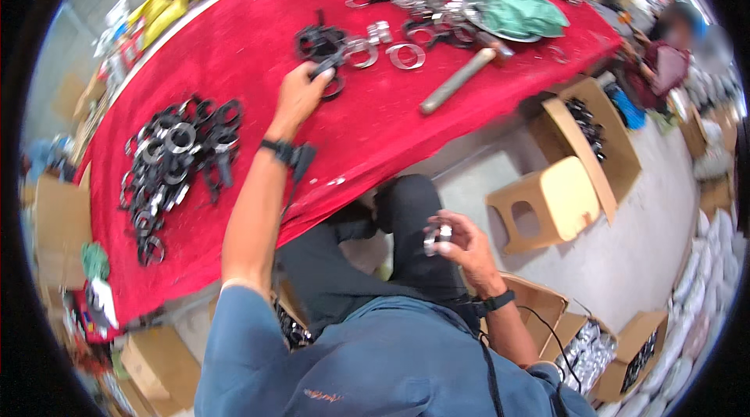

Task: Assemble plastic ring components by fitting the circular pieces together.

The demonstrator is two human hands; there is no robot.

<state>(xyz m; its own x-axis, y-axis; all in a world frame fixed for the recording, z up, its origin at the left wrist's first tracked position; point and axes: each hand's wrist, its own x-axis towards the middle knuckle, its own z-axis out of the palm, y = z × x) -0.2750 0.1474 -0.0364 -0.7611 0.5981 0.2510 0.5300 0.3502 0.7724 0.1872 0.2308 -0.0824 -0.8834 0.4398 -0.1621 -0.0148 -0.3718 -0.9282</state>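
My left hand reaches over the red cloth, thumb and fingers closed on a black ring clamp. Just beyond it lies a small cluster of black ring clamps. My right hand is held beside my right knee, away from the table, gripping a shiny silver ring clamp between thumb and fingers. Silver rings rest on the cloth to the right of my left hand. A large heap of black and silver clamps spreads across the left part of the table.
Red cloth covers the table. Toward the right are a hammer and a green cloth on a metal dish. A tan stool and cardboard boxes stand on the floor. Another person sits at far right.
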